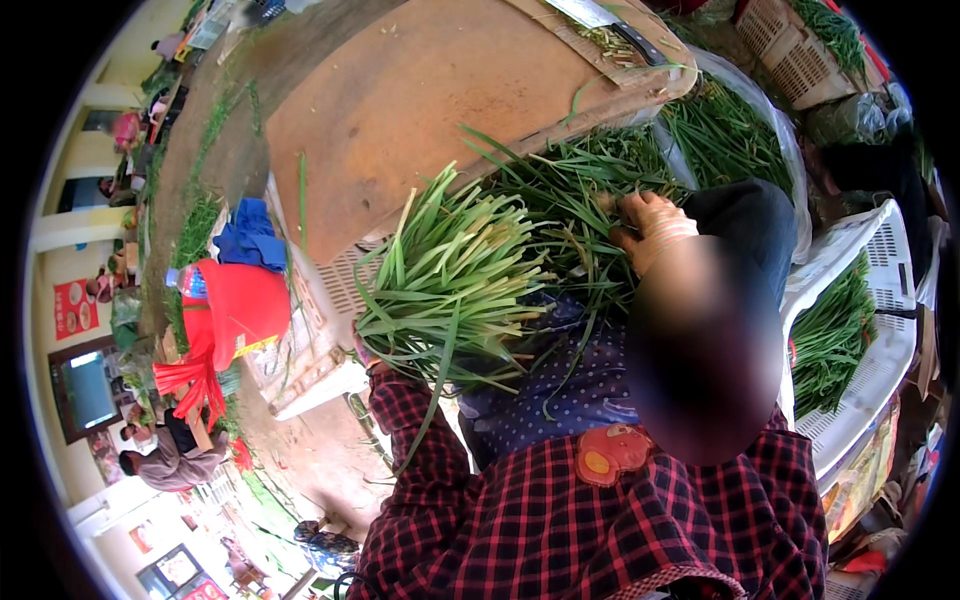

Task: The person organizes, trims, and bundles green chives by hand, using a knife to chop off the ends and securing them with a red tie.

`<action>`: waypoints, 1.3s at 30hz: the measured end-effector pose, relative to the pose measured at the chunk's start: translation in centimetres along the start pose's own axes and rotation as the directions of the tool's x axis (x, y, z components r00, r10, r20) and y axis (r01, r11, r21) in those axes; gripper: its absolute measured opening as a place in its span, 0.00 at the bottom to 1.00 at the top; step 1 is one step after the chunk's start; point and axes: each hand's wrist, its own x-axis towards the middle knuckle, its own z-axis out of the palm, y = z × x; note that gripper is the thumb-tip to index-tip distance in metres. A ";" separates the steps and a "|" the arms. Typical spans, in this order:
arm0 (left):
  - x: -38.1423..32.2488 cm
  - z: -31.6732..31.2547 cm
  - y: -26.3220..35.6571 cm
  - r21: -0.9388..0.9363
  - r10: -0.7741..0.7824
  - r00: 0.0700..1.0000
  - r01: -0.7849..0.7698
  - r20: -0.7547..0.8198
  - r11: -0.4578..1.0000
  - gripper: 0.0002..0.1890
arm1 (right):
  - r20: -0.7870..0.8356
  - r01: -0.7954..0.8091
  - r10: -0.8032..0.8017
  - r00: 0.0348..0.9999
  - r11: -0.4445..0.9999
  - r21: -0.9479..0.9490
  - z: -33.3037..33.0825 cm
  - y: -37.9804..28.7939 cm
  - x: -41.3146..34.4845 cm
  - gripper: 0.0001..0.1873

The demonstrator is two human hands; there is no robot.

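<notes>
A large bunch of green leafy stalks (457,277), like garlic chives, lies across my left forearm, its pale cut ends pointing up and right. My left hand (364,351) holds the bunch at its left edge; the leaves hide most of the fingers. To the right, my right hand (651,225) has its bent fingers in a loose pile of darker long leaves (581,176) over my lap. Whether those fingers grip any leaves is unclear. A polka-dot apron (555,367) covers my lap, and a blurred patch hides my right forearm.
Ahead is a brown board (420,112) with a kitchen knife (637,43) at its far right corner. A red bag (240,307) and blue cloth (251,236) sit left. At right stand a white crate (904,330) of greens and a plastic bag (787,142). Several people are far left.
</notes>
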 end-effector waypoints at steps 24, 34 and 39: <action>3.1 50.3 8.5 0.496 0.409 0.808 -0.585 0.424 0.642 0.20 | 0.292 0.075 -0.225 0.930 0.891 0.449 4.2 -2.0 -2.0 0.26; 2.8 48.5 9.3 0.492 0.230 0.850 -0.473 0.475 0.731 0.15 | -0.248 0.316 -0.229 0.941 0.856 0.410 4.3 -2.4 -1.2 0.17; 2.4 50.0 12.0 0.465 0.268 0.795 -0.551 0.544 0.692 0.17 | -0.206 0.248 -0.205 0.957 0.946 0.210 5.4 -2.8 -0.1 0.26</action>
